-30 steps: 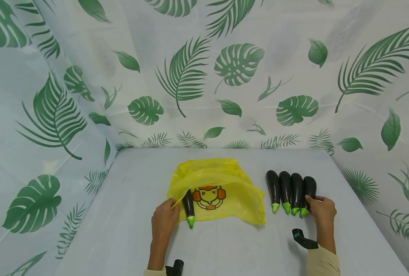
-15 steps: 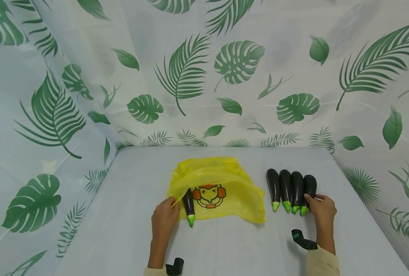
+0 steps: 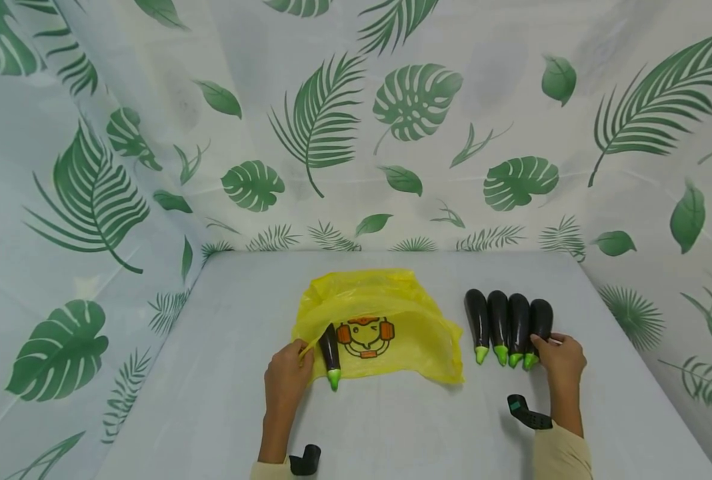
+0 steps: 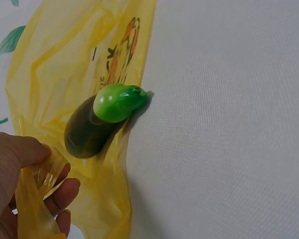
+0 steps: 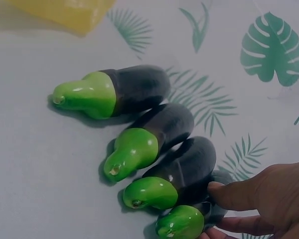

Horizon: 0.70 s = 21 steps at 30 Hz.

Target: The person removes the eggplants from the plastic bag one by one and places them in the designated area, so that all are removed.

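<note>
A yellow plastic bag (image 3: 416, 340) with a printed cartoon face lies on the table, its mouth toward me. My left hand (image 3: 289, 377) pinches the bag's left edge and lifts it a little. One eggplant (image 3: 330, 350) lies at the bag's mouth, its green stem end (image 4: 117, 103) sticking out past the edge. To the bag's right, several dark eggplants (image 3: 478, 317) lie side by side, green ends toward me. My right hand (image 3: 563, 360) holds the rightmost eggplant (image 3: 541, 315) between thumb and fingers. In the right wrist view, that eggplant's green cap (image 5: 182, 222) shows beside the fingertips.
A white table (image 3: 404, 427) carries everything. Behind it stands a white backdrop (image 3: 356, 140) printed with green leaves, which also closes off the left and right sides. Black devices sit at the left wrist (image 3: 305, 460) and right wrist (image 3: 529, 412).
The head view has tilted slightly downward, so the scene sits a little higher. Both hands keep the same hold, and the bag and eggplants stay in place.
</note>
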Each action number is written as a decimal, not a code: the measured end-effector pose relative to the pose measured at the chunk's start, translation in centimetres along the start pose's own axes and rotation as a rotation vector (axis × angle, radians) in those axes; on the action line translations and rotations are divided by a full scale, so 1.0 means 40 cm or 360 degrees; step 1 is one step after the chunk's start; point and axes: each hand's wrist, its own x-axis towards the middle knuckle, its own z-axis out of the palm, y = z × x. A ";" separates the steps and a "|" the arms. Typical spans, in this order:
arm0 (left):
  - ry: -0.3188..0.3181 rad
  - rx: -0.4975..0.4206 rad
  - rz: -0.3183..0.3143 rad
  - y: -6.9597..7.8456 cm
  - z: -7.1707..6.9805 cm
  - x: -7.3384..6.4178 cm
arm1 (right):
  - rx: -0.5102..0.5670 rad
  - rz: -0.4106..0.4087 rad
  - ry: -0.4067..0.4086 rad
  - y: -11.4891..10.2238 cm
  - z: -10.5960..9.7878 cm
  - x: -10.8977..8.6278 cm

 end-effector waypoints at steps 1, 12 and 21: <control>0.0003 -0.0003 0.0004 0.000 -0.001 0.000 | -0.0003 -0.0004 0.0002 0.000 0.000 -0.001; -0.0010 -0.0029 -0.0009 0.001 -0.002 -0.003 | -0.0027 -0.0032 0.0064 0.007 0.008 -0.004; 0.0015 -0.0028 0.0015 -0.005 -0.001 -0.001 | -0.0035 -0.0072 0.0094 0.009 0.008 -0.001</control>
